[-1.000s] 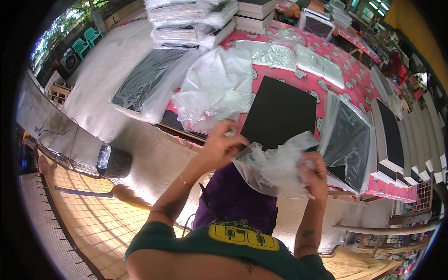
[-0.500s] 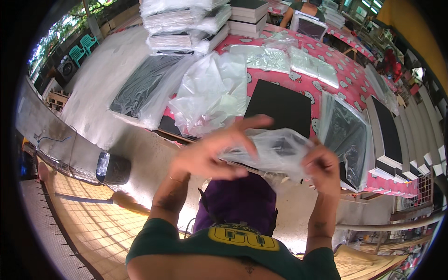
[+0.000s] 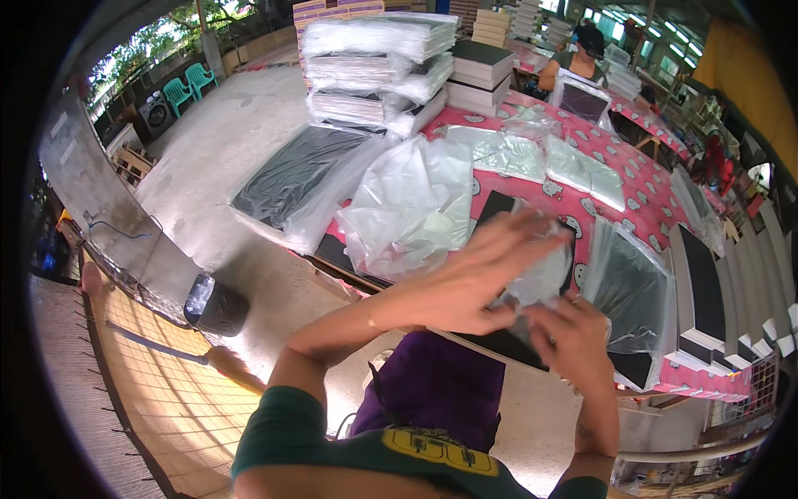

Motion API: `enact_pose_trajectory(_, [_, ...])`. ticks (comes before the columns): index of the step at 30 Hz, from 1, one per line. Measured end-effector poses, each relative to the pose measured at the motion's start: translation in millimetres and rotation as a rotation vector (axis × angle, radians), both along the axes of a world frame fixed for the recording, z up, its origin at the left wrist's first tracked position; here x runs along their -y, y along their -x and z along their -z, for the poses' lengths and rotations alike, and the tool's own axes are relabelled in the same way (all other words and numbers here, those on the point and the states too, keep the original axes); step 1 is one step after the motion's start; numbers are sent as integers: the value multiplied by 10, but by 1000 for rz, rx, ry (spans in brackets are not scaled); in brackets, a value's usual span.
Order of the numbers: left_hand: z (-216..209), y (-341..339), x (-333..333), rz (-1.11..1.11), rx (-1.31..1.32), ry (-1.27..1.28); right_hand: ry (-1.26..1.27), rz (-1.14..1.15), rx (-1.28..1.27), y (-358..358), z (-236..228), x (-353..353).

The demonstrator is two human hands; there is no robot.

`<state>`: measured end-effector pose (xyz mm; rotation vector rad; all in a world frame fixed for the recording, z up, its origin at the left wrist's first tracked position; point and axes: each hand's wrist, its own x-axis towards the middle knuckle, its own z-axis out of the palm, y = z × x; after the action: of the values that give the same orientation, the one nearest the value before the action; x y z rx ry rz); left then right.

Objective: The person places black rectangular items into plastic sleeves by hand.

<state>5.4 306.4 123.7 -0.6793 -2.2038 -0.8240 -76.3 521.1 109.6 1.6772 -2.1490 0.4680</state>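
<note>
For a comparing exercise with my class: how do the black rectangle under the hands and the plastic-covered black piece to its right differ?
The black rectangle shows bare, matte corners; the plastic-covered piece looks shiny and wrinkled.
The left hand, right hand and crumpled plastic hide much of the black rectangle; most of the plastic-covered piece is visible.
Both are dark and lie on the pink-covered table.

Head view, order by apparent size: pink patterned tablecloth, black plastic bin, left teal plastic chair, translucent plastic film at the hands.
1. Pink patterned tablecloth
2. Black plastic bin and translucent plastic film: unsure, film partly hidden
3. Left teal plastic chair
</note>
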Motion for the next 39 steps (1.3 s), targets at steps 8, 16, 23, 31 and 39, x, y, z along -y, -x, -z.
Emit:
enact_pose_trajectory(8, [3,8,-159,145,224,105,115,433,-79,42,18,-85])
enact_pose_trajectory(16, [416,38,350,-670,-66,472,40,770,-163,528,297,-494])
enact_pose_trajectory(23, [205,-489,743,530,496,-955,289,-221,743,496,250,-543])
enact_pose_trajectory(31, [311,-370,548,656,502,-1152,-296,-279,1262,448,573,-673])
enact_pose_trajectory(39, [899,-456,599,353,798,-895,675,-511,2043,410,1126,-751])
